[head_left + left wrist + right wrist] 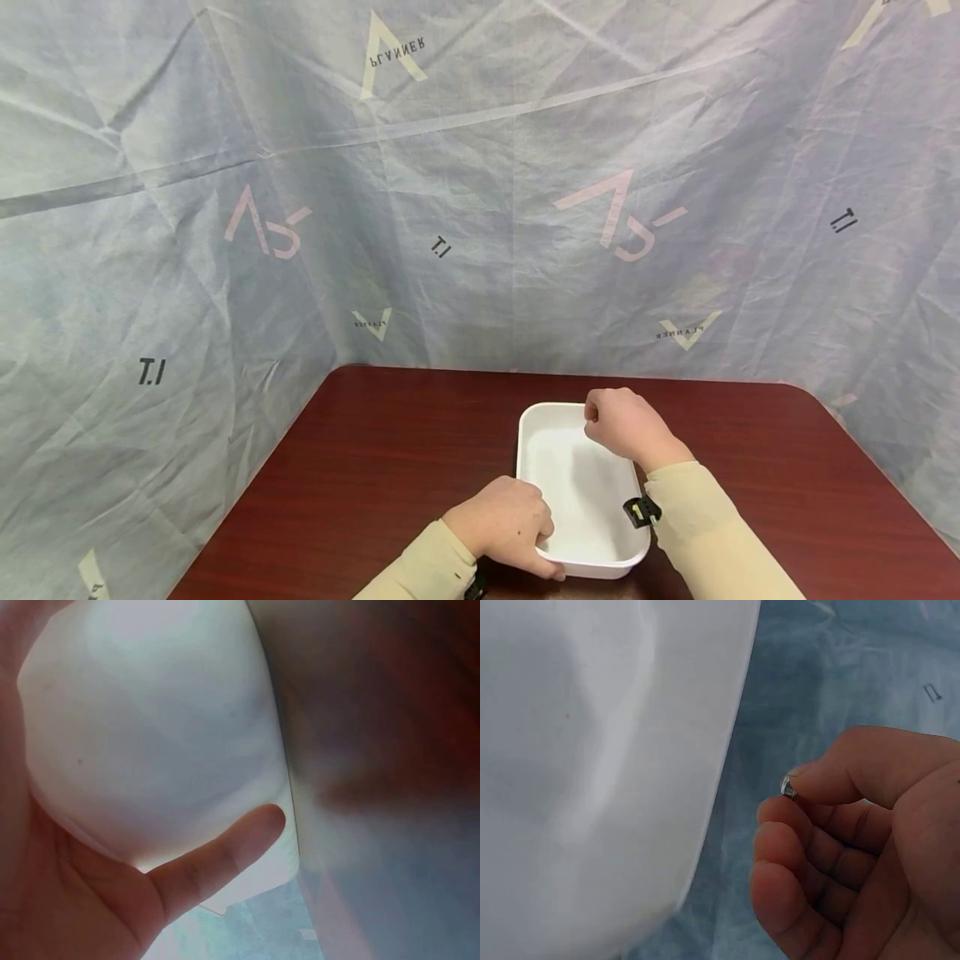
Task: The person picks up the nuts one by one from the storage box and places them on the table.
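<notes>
A white rectangular tray (581,492) with rounded corners stands on the table, its inside bare where it shows. My left hand (506,521) grips its near left corner. In the left wrist view the thumb (229,859) lies along the tray's outer wall (172,735), the fingers mostly hidden. Over the tray's far right corner is my right hand (630,425), bent at the wrist. Its thumb and index finger pinch a small shiny metal piece (787,787), seen in the right wrist view beside the tray's rim (724,761); its exact kind I cannot tell.
The dark red wooden table (375,450) has rounded far corners. Behind and around it hangs a wrinkled grey sheet (480,208) printed with letters. A small black device (642,511) sits at the right wrist, overlapping the tray's right rim in the head view.
</notes>
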The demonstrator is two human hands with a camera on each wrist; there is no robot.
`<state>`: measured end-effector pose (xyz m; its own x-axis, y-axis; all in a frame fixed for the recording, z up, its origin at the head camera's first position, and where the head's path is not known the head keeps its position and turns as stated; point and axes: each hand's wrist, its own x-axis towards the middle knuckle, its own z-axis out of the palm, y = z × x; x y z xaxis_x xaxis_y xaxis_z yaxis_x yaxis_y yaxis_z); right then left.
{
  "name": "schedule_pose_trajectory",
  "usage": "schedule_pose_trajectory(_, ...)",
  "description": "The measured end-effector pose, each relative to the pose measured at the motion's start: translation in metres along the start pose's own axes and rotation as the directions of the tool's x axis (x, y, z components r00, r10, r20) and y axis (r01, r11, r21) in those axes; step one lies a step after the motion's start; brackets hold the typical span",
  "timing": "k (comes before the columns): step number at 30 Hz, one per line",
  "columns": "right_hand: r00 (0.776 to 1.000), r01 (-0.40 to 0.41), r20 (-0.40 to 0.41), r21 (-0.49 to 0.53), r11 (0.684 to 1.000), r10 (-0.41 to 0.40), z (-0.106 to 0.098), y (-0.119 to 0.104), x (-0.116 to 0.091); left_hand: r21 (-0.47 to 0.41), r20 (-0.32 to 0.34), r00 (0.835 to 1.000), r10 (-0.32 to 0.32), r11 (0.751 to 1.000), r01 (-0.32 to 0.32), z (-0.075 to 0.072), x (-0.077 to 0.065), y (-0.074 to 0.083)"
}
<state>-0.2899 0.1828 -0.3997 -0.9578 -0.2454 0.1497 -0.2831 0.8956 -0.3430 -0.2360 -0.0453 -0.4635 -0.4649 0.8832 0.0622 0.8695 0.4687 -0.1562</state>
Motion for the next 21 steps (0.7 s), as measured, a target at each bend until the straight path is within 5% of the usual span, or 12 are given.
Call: schedule_pose_trajectory(21, 0.995, -0.085, -0.046, 0.053, 0.995, 0.087, -0.011, 0.058, -0.038, -0.032, 0.055, 0.998, 0.003, 0.999, -0.001, -0.001, 0.002, -0.001)
